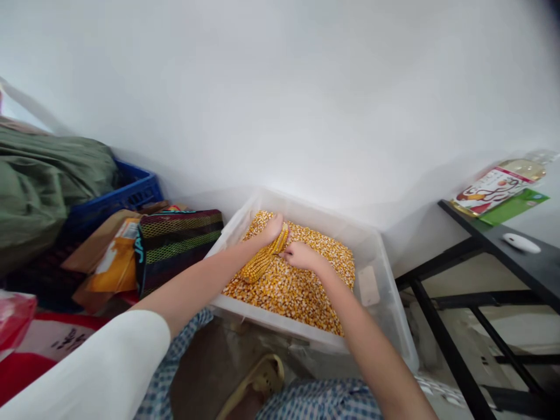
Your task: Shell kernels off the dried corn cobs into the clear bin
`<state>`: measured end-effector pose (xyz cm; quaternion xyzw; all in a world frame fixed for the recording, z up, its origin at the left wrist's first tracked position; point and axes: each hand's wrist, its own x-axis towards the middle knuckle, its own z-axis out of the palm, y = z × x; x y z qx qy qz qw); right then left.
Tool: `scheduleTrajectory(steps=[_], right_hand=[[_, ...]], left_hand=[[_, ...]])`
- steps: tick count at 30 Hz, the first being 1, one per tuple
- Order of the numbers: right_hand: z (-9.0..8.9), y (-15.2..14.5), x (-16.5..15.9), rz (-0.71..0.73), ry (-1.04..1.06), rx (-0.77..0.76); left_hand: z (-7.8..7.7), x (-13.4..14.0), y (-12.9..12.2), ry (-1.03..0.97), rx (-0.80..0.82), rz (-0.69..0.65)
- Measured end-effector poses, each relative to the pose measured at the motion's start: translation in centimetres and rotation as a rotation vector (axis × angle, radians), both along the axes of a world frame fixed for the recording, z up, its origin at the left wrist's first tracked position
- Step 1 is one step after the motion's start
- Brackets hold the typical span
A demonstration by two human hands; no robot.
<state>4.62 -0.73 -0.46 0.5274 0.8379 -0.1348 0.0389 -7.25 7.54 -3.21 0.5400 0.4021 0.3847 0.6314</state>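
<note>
A yellow ear of corn [262,259] lies aslant over a deep layer of loose corn kernels [301,291] in a translucent plastic bin [385,274]. My left hand [273,227] is closed around the ear's upper end. Against the ear's right side, my right hand [301,255] has its fingers closed in a pinch. A small dark tip shows between those fingers and the ear; what it belongs to is hidden. Kernels are still on the visible face of the ear.
White wall rises behind the bin. On the left are a blue crate [140,184] with green cloth [52,181], a mesh-pattern bag [181,245] and cardboard. At right, a black table [520,251] holds a bottle [499,184], a green packet [511,207] and a white mouse-like object [521,242].
</note>
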Motion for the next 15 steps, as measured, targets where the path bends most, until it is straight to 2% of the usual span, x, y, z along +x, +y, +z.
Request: scheduleTrajectory(steps=[6, 10, 12, 15], right_hand=[[-0.7, 0.5, 0.2, 0.065, 0.053, 0.002], [-0.6, 0.8, 0.4, 0.075, 0.069, -0.007], [-0.4, 0.8, 0.4, 0.075, 0.07, -0.012], [0.5, 0.5, 0.5, 0.035, 0.024, -0.04]], left_hand=[[0.9, 0.6, -1.2, 0.209, 0.215, 0.014], [1.0, 0.7, -1.3, 0.308, 0.363, 0.029], [0.8, 0.7, -1.1, 0.285, 0.322, 0.025], [0.6, 0.4, -0.3, 0.156, 0.114, 0.017]])
